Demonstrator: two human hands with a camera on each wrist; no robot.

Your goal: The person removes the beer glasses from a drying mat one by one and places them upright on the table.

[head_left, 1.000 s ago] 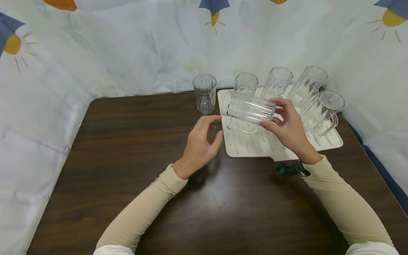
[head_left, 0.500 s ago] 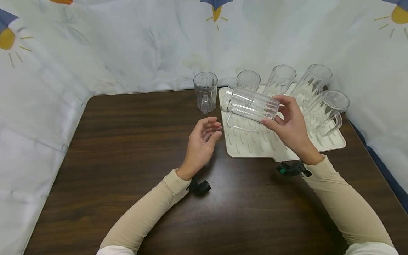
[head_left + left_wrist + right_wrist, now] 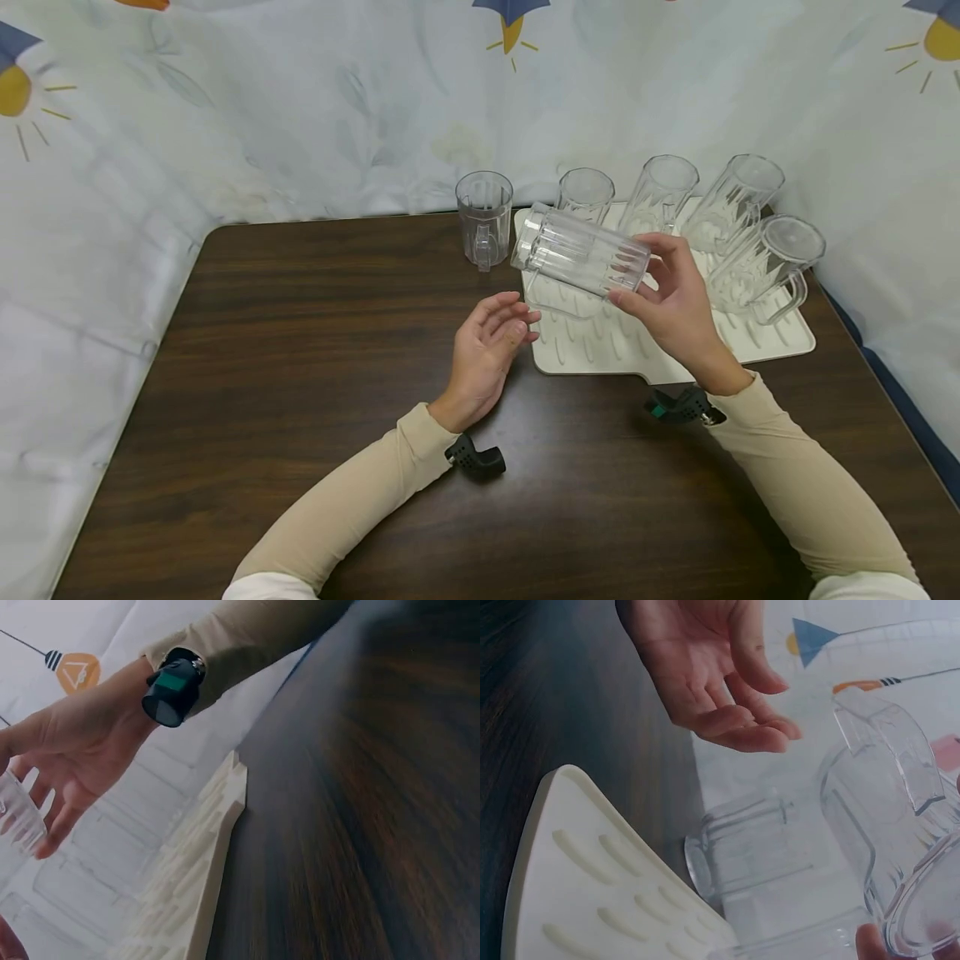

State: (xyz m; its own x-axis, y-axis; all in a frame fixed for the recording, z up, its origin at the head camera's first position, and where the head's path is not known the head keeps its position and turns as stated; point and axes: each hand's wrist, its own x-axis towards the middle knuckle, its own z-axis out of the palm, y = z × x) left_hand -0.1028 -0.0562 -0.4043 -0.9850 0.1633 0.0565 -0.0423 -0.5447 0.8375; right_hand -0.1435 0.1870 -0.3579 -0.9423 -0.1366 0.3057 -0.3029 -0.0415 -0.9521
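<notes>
In the head view my right hand (image 3: 678,308) grips a clear mug (image 3: 581,254) by one end, fingers and thumb around it. The mug lies tilted on its side above the white drying mat (image 3: 585,350), its handle pointing down toward me. My left hand (image 3: 487,354) hovers left of the mat with loosely bent fingers, holding nothing. The right wrist view shows that left hand (image 3: 720,682) apart from the held mug (image 3: 885,787). Another clear mug (image 3: 483,221) stands on the table left of the mat, its handle facing me.
Several clear mugs (image 3: 765,267) stand along the back and right of the mat, some leaning in the view. A patterned white curtain (image 3: 337,108) hangs behind the dark wooden table (image 3: 300,375). Both wrists wear black camera straps (image 3: 476,458).
My left hand has drawn back toward me, away from the held mug's end, its fingers loosening. The held mug has tilted and shifted slightly left in my right hand.
</notes>
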